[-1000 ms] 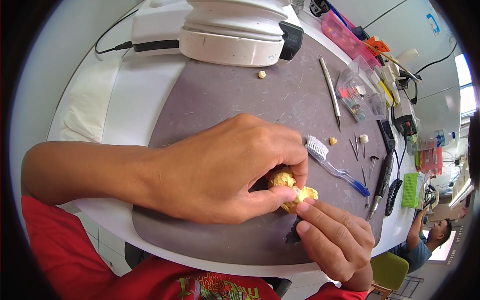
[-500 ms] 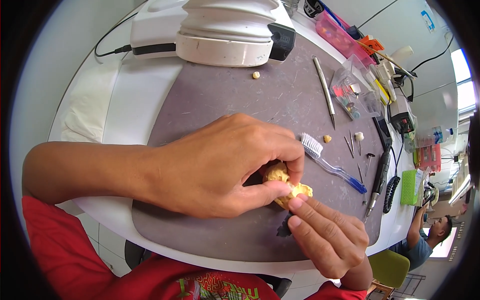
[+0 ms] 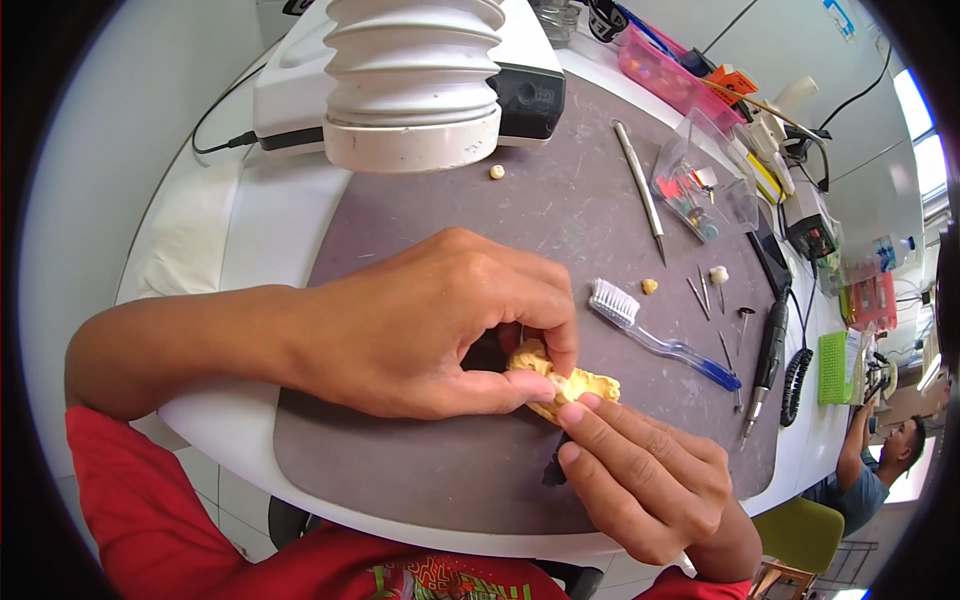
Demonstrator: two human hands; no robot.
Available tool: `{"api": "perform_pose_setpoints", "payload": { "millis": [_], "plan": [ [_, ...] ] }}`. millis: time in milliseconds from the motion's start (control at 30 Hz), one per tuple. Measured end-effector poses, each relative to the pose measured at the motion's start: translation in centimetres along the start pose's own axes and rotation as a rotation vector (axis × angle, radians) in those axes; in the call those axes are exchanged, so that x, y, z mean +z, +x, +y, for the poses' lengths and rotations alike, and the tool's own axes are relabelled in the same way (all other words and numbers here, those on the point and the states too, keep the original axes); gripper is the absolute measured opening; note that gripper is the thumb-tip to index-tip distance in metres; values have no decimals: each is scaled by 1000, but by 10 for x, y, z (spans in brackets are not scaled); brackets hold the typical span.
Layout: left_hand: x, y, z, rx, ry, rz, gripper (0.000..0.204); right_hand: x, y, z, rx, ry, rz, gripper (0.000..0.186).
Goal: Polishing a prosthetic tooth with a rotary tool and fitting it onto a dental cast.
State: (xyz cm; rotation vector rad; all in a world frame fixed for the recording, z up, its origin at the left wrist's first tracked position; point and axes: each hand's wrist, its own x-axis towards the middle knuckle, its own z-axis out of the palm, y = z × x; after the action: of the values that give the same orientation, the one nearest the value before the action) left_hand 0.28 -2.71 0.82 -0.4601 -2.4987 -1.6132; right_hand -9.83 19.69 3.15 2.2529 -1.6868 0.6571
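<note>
My left hand [image 3: 450, 330] curls around a lumpy yellow dental model [image 3: 590, 388], thumb and index finger at a small pale piece on it. Fingers of my right hand [image 3: 645, 480] are pressed together against the model's near side. A small black piece [image 3: 555, 465] sits beneath it, partly hidden by those fingers. Just beyond the model lies a clear-and-blue toothbrush [image 3: 655, 342] on the grey mat [image 3: 420, 490]. Small crowns [image 3: 648, 286], thin burs [image 3: 697, 295] and a metal-tipped pen-like tool [image 3: 640, 185] lie nearby.
A white ribbed duct [image 3: 410, 145] and box unit stand at the back. On the right are a clear box [image 3: 690, 190], a pink bin [image 3: 665, 70], a handpiece [image 3: 765, 370] and a green basket [image 3: 835, 370]. A co-worker [image 3: 870, 470] sits far right. White cloth [image 3: 185, 250] lies left.
The view has shifted slightly, bringing the duct lower in the picture. Both hands and the yellow model appear a little farther left, with the grip much the same.
</note>
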Motion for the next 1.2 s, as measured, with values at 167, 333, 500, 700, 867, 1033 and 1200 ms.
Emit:
{"api": "perform_pose_setpoints", "payload": {
  "millis": [167,333,500,700,867,1033,1200],
  "plan": [
    [1,-1,1,-1,-12,24,11,0,1,1,17,-2,-6,19],
    [-2,-1,4,-16,4,1,11,0,2,1,19,23,-11,18],
    [1,-3,2,-7,3,18,11,0,3,-1,13,-15,-26,17],
    [-3,0,-3,30,-11,-23,12,2,2,-2,24,27,-8,19],
    [-6,1,2,-89,-64,-58,12,1,3,-1,29,10,-13,20],
    [-5,1,1,-62,-19,-33,13,1,4,-1,36,28,-12,19],
    [-3,1,-3,-36,-19,-19,12,1,2,0,38,20,-27,19]
  ]
}}
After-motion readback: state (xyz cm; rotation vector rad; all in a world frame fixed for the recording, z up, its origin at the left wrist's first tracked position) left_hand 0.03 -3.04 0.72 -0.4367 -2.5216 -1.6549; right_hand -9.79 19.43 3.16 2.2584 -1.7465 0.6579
